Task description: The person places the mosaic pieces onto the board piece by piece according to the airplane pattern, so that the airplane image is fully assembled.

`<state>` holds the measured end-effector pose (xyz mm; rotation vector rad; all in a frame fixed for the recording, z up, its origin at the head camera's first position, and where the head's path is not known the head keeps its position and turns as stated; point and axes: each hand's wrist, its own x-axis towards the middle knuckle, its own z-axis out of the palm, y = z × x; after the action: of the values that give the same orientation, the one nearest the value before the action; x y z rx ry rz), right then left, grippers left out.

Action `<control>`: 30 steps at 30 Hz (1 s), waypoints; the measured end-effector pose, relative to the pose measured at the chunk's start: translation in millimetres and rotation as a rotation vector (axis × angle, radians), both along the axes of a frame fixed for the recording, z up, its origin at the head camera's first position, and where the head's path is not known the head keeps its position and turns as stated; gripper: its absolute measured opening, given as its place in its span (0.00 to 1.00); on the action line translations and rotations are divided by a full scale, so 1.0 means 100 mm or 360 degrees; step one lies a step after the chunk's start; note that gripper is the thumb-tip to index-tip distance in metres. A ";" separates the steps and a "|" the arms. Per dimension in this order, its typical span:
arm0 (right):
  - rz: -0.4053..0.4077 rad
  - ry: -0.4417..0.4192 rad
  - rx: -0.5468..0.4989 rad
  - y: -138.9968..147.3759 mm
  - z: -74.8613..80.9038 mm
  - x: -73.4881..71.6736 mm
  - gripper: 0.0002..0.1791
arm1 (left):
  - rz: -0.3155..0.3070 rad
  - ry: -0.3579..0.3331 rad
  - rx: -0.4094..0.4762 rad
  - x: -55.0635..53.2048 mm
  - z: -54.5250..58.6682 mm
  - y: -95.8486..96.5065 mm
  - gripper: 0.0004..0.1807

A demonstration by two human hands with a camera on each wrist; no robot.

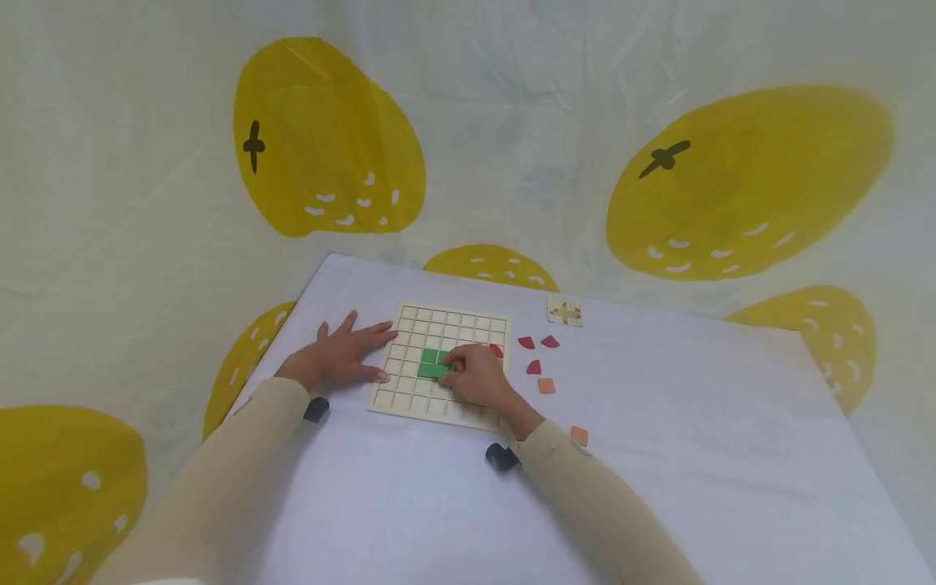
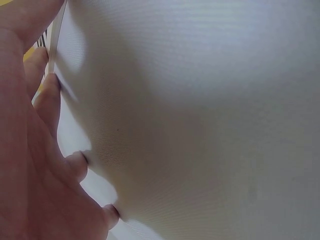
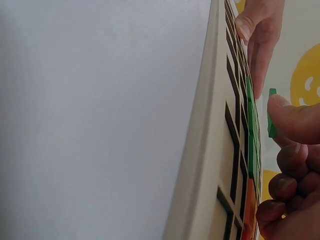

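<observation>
Red wedges (image 1: 526, 343) and orange squares (image 1: 547, 386) lie on cloth (image 1: 695, 447) right of the gridded board (image 1: 409, 398), above which the right hand (image 1: 478, 375) pinches a green tile (image 3: 272, 131), the left hand (image 1: 340, 357) spread at the board's left edge.

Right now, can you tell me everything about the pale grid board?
The pale, square, wooden-looking board lies flat on a white cloth, dark lines forming its grid. Green tiles, an orange tile and a red quarter-circle piece sit on it. The left hand touches its left edge; the right hand holds another green tile above it.
</observation>
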<state>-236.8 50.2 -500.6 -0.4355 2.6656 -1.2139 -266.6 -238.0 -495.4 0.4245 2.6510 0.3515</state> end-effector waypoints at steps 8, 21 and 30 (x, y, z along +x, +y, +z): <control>-0.0023 -0.0001 0.0024 -0.14 0.02 0.00 0.11 | -0.0020 0.0042 0.0024 0.00 -0.02 0.00 0.50; -0.0043 -0.0056 -0.0054 -0.29 -0.01 -0.03 0.12 | -0.0037 0.0028 0.0022 -0.01 0.00 -0.02 0.51; -0.0058 -0.0030 -0.0055 -0.36 -0.04 -0.04 0.13 | -0.0040 0.0029 0.0018 -0.03 -0.04 -0.03 0.51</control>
<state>-240.5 13.8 -504.8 -0.3800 2.6515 -1.2698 -269.9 -241.3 -499.5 0.4668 2.6602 0.3569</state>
